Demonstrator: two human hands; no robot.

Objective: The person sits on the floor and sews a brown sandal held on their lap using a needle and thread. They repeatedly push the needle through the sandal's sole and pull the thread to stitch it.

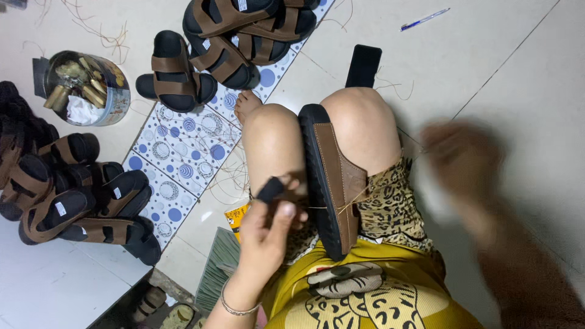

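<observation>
So the sandal (332,183) is wedged on its edge between the person's two bare knees, toe end pointing away from them toward the floor tiles, heel end down by the yellow shirt (365,292). It's got a thick black foam-looking sole and a wide brown leather-ish upper with lighter stitching along the edge. A thin tan thread (341,208) runs across the brown part, from near the left hand out toward the right side.

Left hand (268,225) is just beside the sandal's sole, fingers pinched tight on a small black piece (270,190), thumb on top. There's a thin bracelet on that wrist. Right hand (463,161) is out to the side, well clear of the sandal, and it's one big motion blur, so honestly can't tell if it's gripping anything or how the fingers are set.

Further out: a flat black sole piece (363,66) lies on the floor just past the knees. A blue-and-white patterned mat (183,146) runs diagonally, with finished brown-strap sandals (237,36) piled at its far end and another heap of them (67,195) on the left. A round tin (88,88) with bits of brassy stuff and a white rag sits near there. A blue pen (425,19) is off on the tiles at the top.
</observation>
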